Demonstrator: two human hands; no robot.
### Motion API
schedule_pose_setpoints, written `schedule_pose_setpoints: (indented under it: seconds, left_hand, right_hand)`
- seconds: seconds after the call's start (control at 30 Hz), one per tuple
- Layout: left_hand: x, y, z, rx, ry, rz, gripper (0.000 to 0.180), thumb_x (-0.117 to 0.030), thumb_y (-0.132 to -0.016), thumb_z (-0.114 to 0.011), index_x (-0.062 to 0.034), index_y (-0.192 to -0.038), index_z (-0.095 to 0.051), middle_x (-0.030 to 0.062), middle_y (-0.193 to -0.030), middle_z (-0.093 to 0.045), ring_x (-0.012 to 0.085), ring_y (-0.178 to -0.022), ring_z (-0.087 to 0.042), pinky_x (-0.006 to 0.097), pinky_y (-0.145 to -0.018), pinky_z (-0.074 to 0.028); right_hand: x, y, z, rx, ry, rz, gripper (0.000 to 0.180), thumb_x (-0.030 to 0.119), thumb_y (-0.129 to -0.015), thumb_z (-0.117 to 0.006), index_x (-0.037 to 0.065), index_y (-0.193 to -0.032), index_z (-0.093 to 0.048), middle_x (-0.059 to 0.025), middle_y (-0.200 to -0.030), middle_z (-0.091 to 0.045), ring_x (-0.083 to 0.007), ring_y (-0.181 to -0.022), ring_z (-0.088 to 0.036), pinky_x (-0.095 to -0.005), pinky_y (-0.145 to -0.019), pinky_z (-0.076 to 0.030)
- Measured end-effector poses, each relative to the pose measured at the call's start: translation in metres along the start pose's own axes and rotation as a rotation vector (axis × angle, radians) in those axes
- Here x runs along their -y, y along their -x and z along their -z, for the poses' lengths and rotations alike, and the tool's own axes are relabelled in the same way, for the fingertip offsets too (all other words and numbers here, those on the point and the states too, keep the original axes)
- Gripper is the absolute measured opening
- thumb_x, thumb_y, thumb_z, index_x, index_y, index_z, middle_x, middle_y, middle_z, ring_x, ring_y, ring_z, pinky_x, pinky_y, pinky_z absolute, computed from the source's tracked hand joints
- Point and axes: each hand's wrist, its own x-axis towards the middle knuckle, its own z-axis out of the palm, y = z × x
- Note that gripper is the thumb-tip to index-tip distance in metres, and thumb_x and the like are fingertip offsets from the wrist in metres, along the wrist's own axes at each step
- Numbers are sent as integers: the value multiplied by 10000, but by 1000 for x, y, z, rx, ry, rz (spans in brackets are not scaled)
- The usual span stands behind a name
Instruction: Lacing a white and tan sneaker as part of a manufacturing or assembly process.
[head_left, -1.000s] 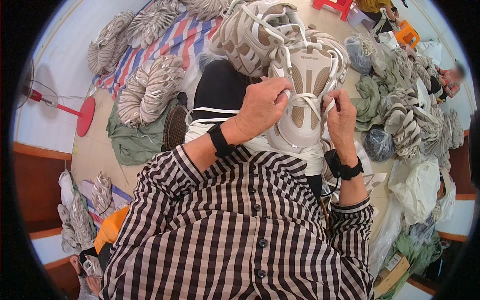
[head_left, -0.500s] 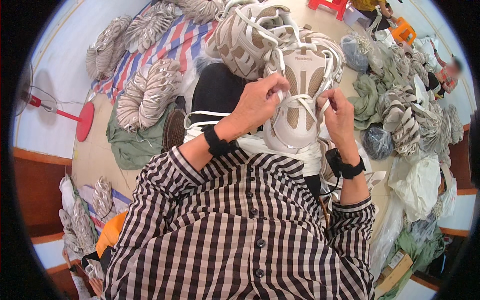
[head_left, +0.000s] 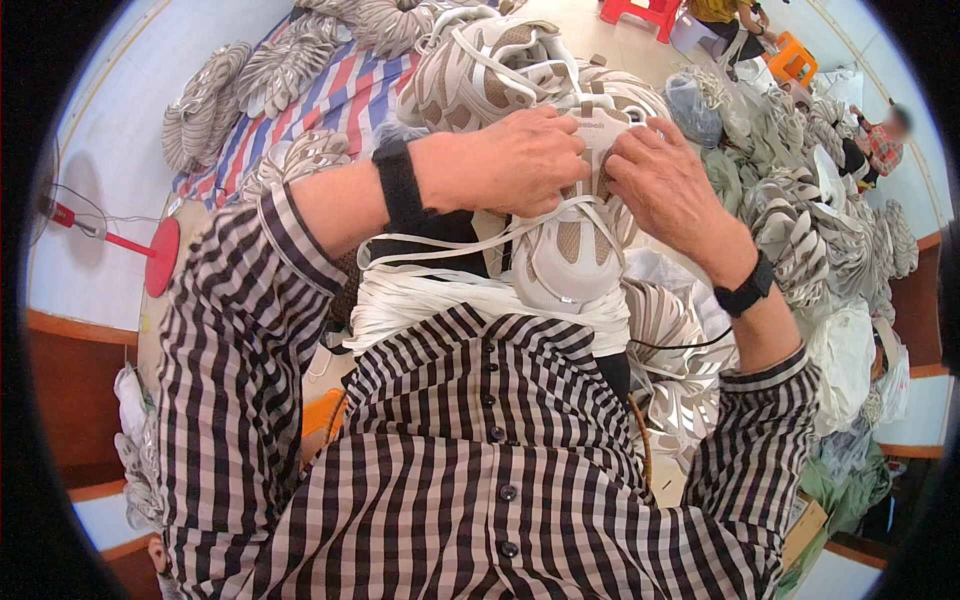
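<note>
A white and beige shoe upper [head_left: 562, 272] rests over my lap, toe toward me, with a white shoelace [head_left: 587, 206] crossing its lower eyelets. My left hand [head_left: 525, 165] lies over the upper's left side, fingers pinched at the eyelet edge. Opposite it, my right hand [head_left: 665, 180] is bent over the right edge, its fingers closed too. Both seem to grip the shoelace, though the fingers hide most of what they hold. A bunch of loose white laces [head_left: 400, 305] lies across my lap. Just beyond the hands sits a bundle of similar uppers [head_left: 480, 78].
Bundled uppers [head_left: 290, 65] lie on a striped sheet [head_left: 265, 135] at left, near a red-based fan [head_left: 163, 257]. More bundles [head_left: 790, 225] and a white plastic bag [head_left: 840, 350] are on the right. A red stool [head_left: 640, 14], an orange stool [head_left: 793, 60] and other people are farther off.
Both hands have moved up the upper toward its tongue end, and my left elbow has swung outward. The crossed lace now lies below my fingers.
</note>
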Motion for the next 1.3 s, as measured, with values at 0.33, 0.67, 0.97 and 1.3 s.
schedule_pose_setpoints:
  seconds: [0.33, 0.67, 0.97, 1.3]
  left_hand:
    - [-1, -20, 5, 265, 54, -30, 164, -109, -676, -669, -2, -800, -658, 131, -879, -626, 277, -917, -596, 375, -835, -465]
    - [4, -13, -3, 202, 39, -97, 92, -52, -707, -617, 15, -770, -625, 134, -857, -607, 287, -869, -599, 395, -787, -474]
    - [1, -14, -5, 158, 21, -18, 125, -90, -699, -605, 21, -742, -645, 170, -831, -626, 320, -843, -611, 404, -777, -471]
    - [-16, -32, -6, 289, 75, 346, 186, -124, -681, -603, -43, -817, -702, 162, -828, -682, 297, -843, -664, 429, -777, -449]
  right_hand:
    - [-13, -2, 14, 344, -122, 138, 166, 160, -645, -726, 86, -787, -682, -50, -829, -565, -228, -890, -544, -360, -815, -434]
    - [-13, 3, 2, 329, -81, 204, 102, 93, -707, -632, 43, -795, -645, -69, -877, -587, -248, -927, -552, -345, -794, -492]
    - [-10, 5, 3, 324, -157, 104, 89, 103, -747, -599, 24, -770, -632, -99, -890, -566, -274, -922, -550, -373, -820, -463]
    - [3, -2, -21, 328, -150, -193, 108, 74, -694, -583, 34, -739, -672, -136, -822, -628, -310, -873, -581, -419, -793, -424]
